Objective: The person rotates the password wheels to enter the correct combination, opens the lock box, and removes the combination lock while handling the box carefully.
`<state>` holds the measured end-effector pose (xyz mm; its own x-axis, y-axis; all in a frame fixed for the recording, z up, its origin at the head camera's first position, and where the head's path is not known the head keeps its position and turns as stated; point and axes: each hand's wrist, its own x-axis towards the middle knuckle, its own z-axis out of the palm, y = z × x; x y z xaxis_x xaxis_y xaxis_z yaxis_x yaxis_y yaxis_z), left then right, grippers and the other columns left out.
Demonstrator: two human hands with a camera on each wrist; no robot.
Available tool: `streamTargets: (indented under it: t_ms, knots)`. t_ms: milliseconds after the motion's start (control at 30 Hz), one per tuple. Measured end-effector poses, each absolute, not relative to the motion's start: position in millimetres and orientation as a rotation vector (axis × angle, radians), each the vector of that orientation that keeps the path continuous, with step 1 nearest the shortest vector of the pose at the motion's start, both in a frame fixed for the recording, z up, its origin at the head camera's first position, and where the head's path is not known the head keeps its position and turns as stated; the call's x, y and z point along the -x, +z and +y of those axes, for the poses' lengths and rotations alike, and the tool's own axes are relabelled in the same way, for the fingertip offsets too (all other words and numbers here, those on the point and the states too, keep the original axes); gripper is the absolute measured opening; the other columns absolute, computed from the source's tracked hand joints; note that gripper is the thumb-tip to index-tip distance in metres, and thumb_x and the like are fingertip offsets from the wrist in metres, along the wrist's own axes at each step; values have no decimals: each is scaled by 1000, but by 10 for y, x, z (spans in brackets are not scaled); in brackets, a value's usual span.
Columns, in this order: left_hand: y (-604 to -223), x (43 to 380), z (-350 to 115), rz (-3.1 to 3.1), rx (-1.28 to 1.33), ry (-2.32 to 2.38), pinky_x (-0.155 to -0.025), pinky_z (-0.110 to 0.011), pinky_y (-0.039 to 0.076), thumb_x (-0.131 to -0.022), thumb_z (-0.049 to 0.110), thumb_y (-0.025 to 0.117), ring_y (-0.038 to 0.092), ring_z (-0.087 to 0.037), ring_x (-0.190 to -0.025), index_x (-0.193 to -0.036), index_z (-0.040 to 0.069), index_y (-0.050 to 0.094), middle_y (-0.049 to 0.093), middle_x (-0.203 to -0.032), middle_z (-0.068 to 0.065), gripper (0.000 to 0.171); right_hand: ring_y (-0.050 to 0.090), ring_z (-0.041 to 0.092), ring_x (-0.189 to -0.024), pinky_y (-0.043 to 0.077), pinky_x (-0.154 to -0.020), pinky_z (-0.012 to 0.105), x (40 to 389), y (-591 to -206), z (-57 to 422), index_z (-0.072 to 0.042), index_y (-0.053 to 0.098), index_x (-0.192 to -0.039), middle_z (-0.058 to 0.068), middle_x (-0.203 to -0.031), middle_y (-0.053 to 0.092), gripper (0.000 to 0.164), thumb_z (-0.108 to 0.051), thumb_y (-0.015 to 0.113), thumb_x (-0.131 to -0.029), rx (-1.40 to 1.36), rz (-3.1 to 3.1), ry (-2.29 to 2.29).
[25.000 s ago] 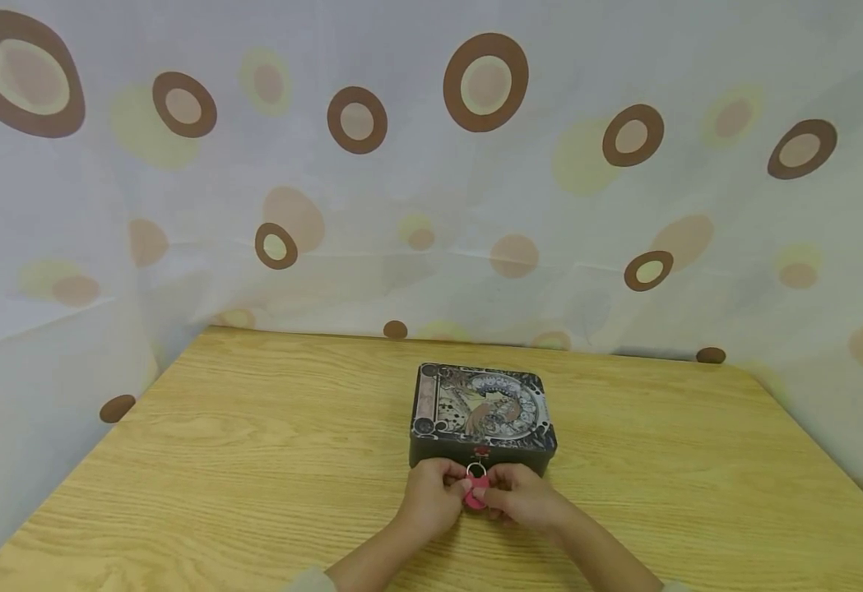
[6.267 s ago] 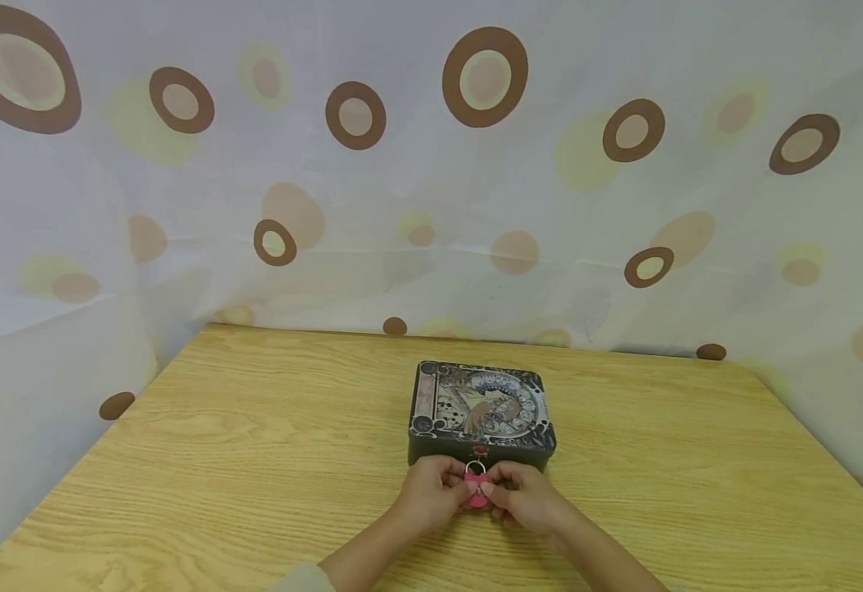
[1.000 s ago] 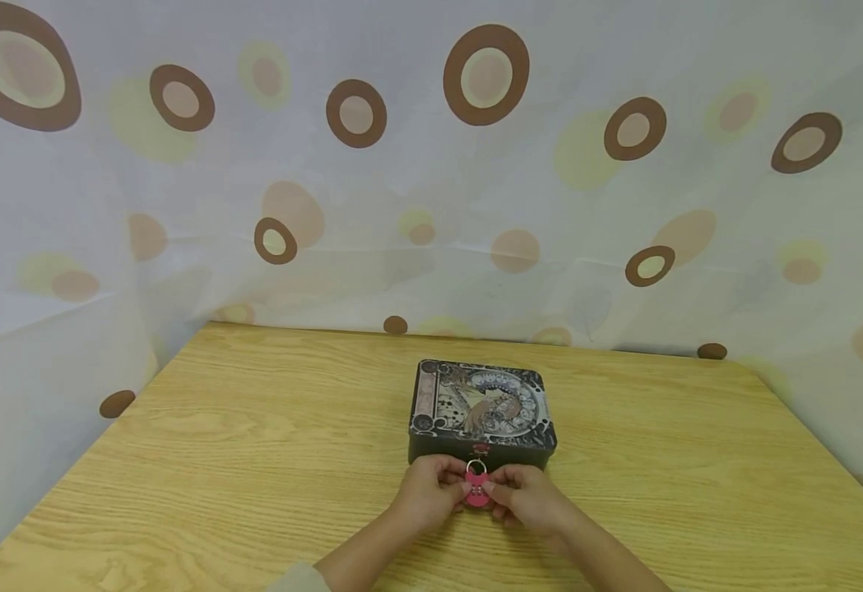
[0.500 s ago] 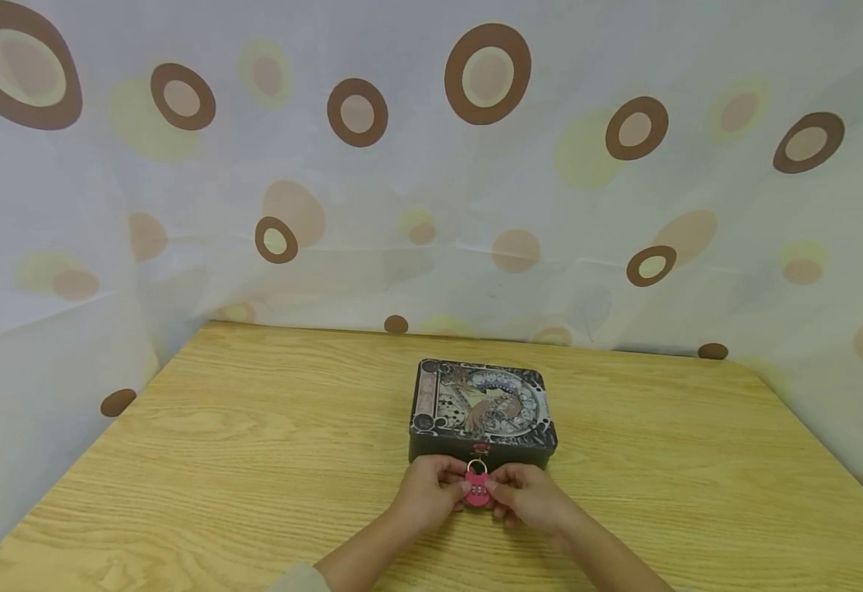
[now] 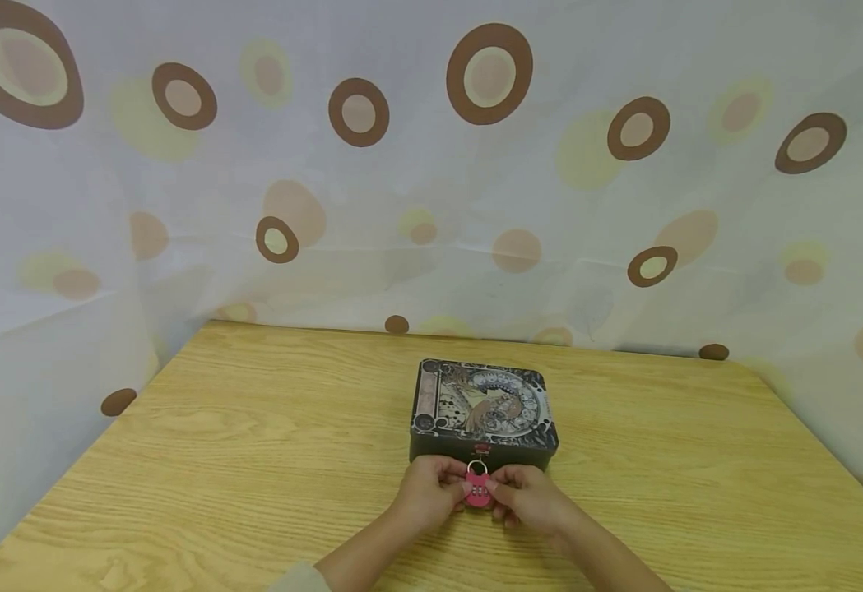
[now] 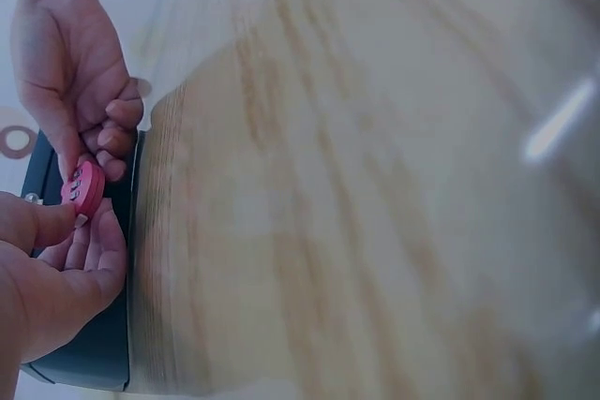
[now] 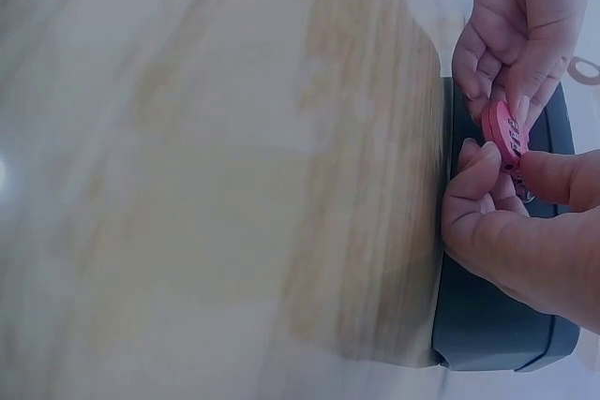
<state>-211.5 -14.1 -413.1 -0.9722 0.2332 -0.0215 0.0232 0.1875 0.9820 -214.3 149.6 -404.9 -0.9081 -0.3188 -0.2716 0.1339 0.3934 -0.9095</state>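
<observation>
A pink combination padlock point(image 5: 479, 498) with number dials and a silver shackle point(image 5: 478, 466) hangs at the front of a dark tin box point(image 5: 486, 411) with a patterned lid. The shackle passes by the small red clasp point(image 5: 481, 449); whether it is fastened I cannot tell. My left hand point(image 5: 428, 496) pinches the padlock's left side between thumb and fingers. From the other side, my right hand point(image 5: 531, 497) pinches it, thumb by the dials. Both wrist views show the padlock point(image 6: 86, 188) between the two hands, the dials point(image 7: 514, 136) facing the thumbs.
The box stands on a wood-grain table point(image 5: 268, 444). Behind and to the sides hangs a pale sheet point(image 5: 372, 197) printed with brown and yellow circles. A light sleeve point(image 5: 301, 579) shows at the left forearm.
Both hands keep their grip on the padlock. Its dials, partly covered by a thumb several seconds ago, now show between the thumbs. The box has not moved on the table.
</observation>
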Motion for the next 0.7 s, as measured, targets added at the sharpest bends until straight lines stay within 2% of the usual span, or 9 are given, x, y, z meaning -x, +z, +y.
streamTargets:
  t_ms: [700]
  knots:
    - [-4115,2108,-135,2306,-243,1878,-58,-28,55,-82,-9,57,58,-12,-63,-95,-15,62,63,-76,-15,15,49,9,-65,44,-56,20,2142,-4052,1501,10,53,-93,-2,-69,52,15,-5,52,-91,173,2245,-1545]
